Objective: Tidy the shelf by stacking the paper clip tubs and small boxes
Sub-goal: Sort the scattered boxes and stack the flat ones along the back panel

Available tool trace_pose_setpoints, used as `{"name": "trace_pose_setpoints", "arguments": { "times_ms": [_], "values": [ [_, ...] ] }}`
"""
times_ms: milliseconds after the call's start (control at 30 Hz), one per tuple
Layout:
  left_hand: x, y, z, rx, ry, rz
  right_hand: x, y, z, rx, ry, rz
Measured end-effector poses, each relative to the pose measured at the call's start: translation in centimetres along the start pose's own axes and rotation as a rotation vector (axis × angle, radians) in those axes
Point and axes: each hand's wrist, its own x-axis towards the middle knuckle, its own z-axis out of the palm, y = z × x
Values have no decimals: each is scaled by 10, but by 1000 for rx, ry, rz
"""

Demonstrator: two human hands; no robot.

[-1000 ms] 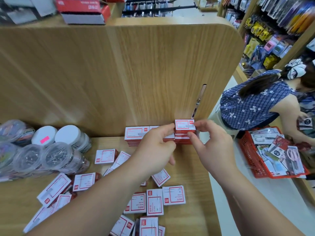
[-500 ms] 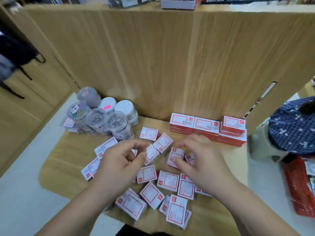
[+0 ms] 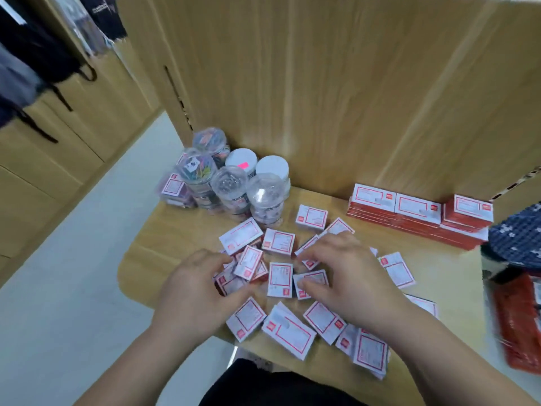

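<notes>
Several small white-and-red boxes [image 3: 280,279] lie scattered on the wooden shelf [image 3: 164,232]. My left hand [image 3: 199,291] curls over a cluster of them at the left of the pile, thumb and fingers closing on the small boxes [image 3: 248,263]. My right hand [image 3: 349,276] reaches into the middle of the pile; its thumb and fingers bracket a small box [image 3: 311,284]. A neat stacked row of boxes [image 3: 409,212] stands against the back panel at the right. Clear paper clip tubs [image 3: 234,183] are grouped at the back left, some lying on their sides.
A tall wooden back panel [image 3: 322,83] closes the shelf behind. The shelf's left and near edges drop to a pale floor [image 3: 73,273]. A person in a blue patterned top [image 3: 515,235] and a red basket [image 3: 518,323] are at the right.
A second ago both hands were setting a box on the back right stack. They have since dropped to the loose pile and closed in on boxes; the view swung left and down.
</notes>
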Motion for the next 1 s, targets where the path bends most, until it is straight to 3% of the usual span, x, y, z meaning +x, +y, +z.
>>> {"name": "trace_pose_setpoints", "arguments": {
  "times_ms": [200,433,633,733,867,1000],
  "values": [
    [16,-2,17,92,2,88,-4,-17,16,-30,4,80],
    [22,-9,9,-107,-7,237,2,-42,21,6,128,73],
    [30,-3,2,-321,96,358,20,-72,24,658,176,361],
    [39,-6,3,-327,39,390,29,-74,25,792,238,433],
    [60,-22,-2,-281,32,358,33,-60,22,578,280,429],
    [77,-33,-3,-238,-80,242,29,-43,14,322,183,451]
  ]
}}
